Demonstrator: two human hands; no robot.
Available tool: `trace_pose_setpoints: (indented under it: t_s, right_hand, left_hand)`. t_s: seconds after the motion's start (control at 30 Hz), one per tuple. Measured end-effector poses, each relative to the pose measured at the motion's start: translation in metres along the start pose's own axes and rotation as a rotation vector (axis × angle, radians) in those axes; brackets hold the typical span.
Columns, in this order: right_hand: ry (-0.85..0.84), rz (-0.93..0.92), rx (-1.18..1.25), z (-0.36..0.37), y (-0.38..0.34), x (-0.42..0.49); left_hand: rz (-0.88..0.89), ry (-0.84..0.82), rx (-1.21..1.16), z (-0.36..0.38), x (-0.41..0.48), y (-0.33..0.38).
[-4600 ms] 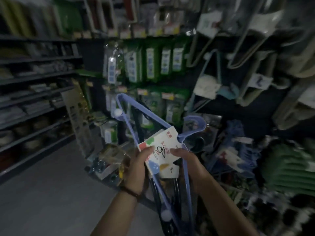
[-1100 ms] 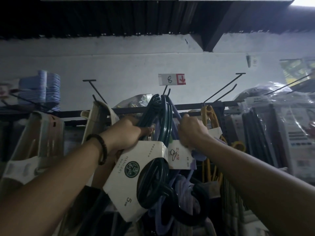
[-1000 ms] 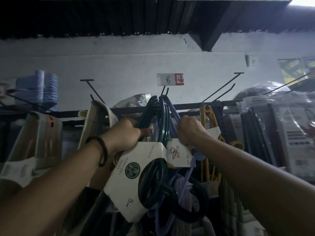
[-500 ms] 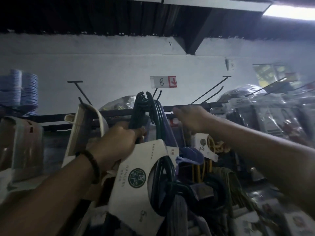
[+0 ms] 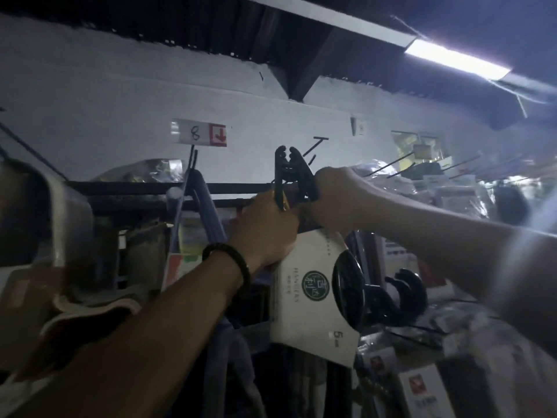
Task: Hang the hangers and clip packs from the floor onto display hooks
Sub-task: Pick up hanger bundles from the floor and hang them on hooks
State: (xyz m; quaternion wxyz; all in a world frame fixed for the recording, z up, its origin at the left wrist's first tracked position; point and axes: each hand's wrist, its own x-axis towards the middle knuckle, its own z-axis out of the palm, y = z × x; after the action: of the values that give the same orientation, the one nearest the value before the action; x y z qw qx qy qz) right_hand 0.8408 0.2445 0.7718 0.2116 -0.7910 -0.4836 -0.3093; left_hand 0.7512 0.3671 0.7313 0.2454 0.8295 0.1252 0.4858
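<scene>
Hanging step, frame centre: left hand [image 5: 265,233] and right hand [image 5: 333,200] clasp, fingers curled, the dark hanger pack [image 5: 304,285] beneath its hook ends, near a bare display hook [image 5: 312,147]; next, probably, lifting those ends over its tip.

One view is given, taken from the head and tilted upward at the wall [image 5: 120,95] and hooks [image 5: 315,145]. The left hand [image 5: 265,230], right hand [image 5: 334,197] and hangers [image 5: 301,173] are seen close in, the light [image 5: 455,58] above right.

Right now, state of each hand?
Left hand: grips the dark hanger pack just above its card.
Right hand: grips the same pack by its hooks.
</scene>
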Motion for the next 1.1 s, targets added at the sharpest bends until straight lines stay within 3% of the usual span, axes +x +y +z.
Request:
trace_pose_setpoints:
  t_s: [0.13,0.27,0.37,0.5,0.73,0.83,1.1]
  right_hand:
    - [0.092,-0.018,0.018,0.011,0.052,0.026]
    - [0.196,0.010,0.143,0.027,0.087,0.061]
    - [0.273,0.028,0.302,0.038,0.103,0.078]
    - [0.407,0.013,0.396,0.056,0.110,0.096]
    - [0.230,-0.096,0.575,0.085,0.116,0.127]
    - [0.198,-0.163,0.525,0.078,0.118,0.132]
    - [0.323,0.005,0.422,0.098,0.114,0.151]
  left_hand:
    - [0.059,-0.001,0.126,0.038,0.026,0.014]
    - [0.087,0.144,0.175,0.064,0.046,0.014]
    - [0.220,0.212,0.263,0.075,0.051,0.008]
    - [0.289,0.164,0.397,0.084,0.057,0.000]
    - [0.173,0.097,0.477,0.090,0.077,-0.017]
    - [0.158,0.089,0.472,0.088,0.083,-0.023]
    - [0.091,0.096,0.581,0.099,0.114,-0.045]
